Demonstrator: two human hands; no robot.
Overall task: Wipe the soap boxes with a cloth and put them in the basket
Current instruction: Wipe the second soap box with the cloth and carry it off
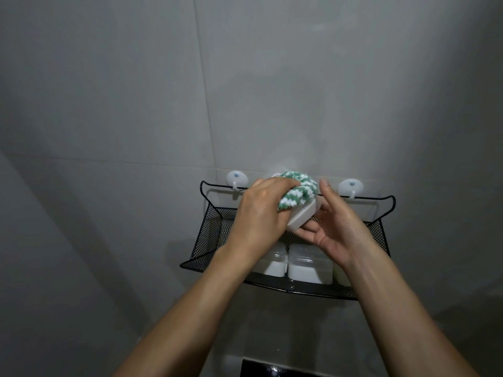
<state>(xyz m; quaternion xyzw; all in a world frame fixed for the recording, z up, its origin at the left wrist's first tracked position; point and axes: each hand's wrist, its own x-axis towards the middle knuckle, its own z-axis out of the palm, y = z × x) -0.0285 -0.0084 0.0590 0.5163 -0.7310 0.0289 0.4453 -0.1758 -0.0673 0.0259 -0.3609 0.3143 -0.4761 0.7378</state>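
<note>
The box (300,213) was held in the air just above the basket (206,235), directly over its middle and in front of its back rail. Its long axis ran on a slant, from the low near end at the left hand (261,213) up and away toward the right hand (334,227). The left hand lay over the box from above and from the left, its fingers curled round the cloth (299,190) and pressing it onto the top face. The cloth covered the far upper part of the box, so only the near side wall and lower corner showed.

The right hand sat under and to the right of the box. Its fingers were straight and slightly spread, the palm turned up, cradling the underside; the forefinger stood up beside the cloth without touching it clearly. How far the thumb bore on the box could not be told.

Both hands were in contact with the box, so neither was nearer. For the drop into the basket, the box lay straight above the open space, with two boxes (302,265) already standing side by side against the front wall, below and nearer than the held one. The free room seemed to lie behind them, toward the rail.
</note>
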